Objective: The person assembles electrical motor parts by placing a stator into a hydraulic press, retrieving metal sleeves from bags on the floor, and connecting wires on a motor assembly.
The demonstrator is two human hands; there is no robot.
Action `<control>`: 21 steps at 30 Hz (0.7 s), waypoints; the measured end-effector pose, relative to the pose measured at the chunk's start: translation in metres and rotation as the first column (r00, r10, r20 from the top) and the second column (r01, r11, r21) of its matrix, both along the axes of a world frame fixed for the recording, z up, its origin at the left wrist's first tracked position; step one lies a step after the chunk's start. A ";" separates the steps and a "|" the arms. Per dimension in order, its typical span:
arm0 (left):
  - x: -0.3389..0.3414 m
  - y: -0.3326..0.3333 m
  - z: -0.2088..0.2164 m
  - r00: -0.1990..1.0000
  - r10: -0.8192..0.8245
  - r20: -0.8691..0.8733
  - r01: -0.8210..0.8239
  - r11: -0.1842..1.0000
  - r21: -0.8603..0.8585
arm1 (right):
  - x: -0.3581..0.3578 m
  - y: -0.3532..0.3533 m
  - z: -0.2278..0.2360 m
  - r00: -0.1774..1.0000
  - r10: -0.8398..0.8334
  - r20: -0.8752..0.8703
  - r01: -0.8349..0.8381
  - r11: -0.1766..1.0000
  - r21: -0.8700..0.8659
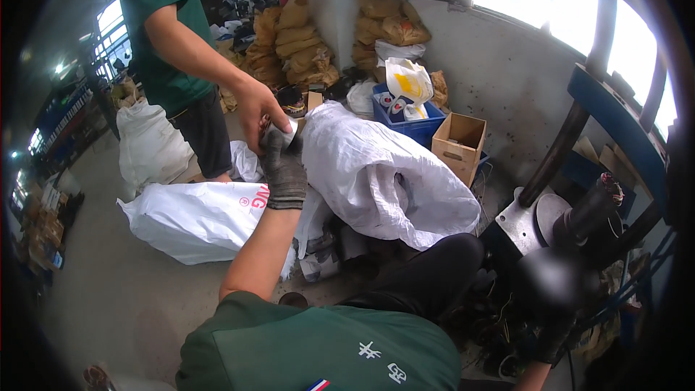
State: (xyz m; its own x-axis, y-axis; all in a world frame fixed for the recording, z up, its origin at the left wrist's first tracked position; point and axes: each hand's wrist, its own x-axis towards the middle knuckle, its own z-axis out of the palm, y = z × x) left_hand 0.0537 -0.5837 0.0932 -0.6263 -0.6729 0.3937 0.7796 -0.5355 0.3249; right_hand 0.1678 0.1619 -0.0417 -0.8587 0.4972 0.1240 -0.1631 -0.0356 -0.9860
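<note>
My left hand [283, 171], in a grey glove, reaches up and away from me. Its fingers close round a short, pale, metal-looking cylinder [279, 135]. Another person's bare hand [255, 106] grips the same cylinder from above, so much of it is covered. Low on the right, my right hand [556, 334] wears a dark glove and is close to a press-like machine [523, 226]. A blurred patch and shadow hide its fingers, and I cannot see what it touches. Just right of my left forearm lies a large white woven sack [355, 163] with its mouth facing me.
Another white sack [195, 221] with red print lies left of my forearm. The other person, in a green shirt [156, 51], stands beyond it. Farther back are a blue crate [413, 127], a wooden box [460, 146] and stacked brown sacks [300, 43]. The machine's blue frame [615, 108] rises on the right.
</note>
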 end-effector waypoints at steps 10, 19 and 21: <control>0.028 0.023 -0.016 0.974 0.195 0.112 -0.166 0.961 -0.222 | 0.024 -0.041 0.017 1.000 -0.026 0.011 0.023 0.981 0.192; 0.030 0.123 -0.054 0.945 0.182 0.271 0.071 0.695 -0.715 | 0.037 -0.062 0.028 0.984 0.145 0.106 -0.128 0.153 0.980; 0.034 0.168 -0.043 0.956 0.030 0.293 0.209 0.632 -0.746 | 0.025 -0.079 0.022 0.945 0.185 0.271 -0.328 0.527 0.784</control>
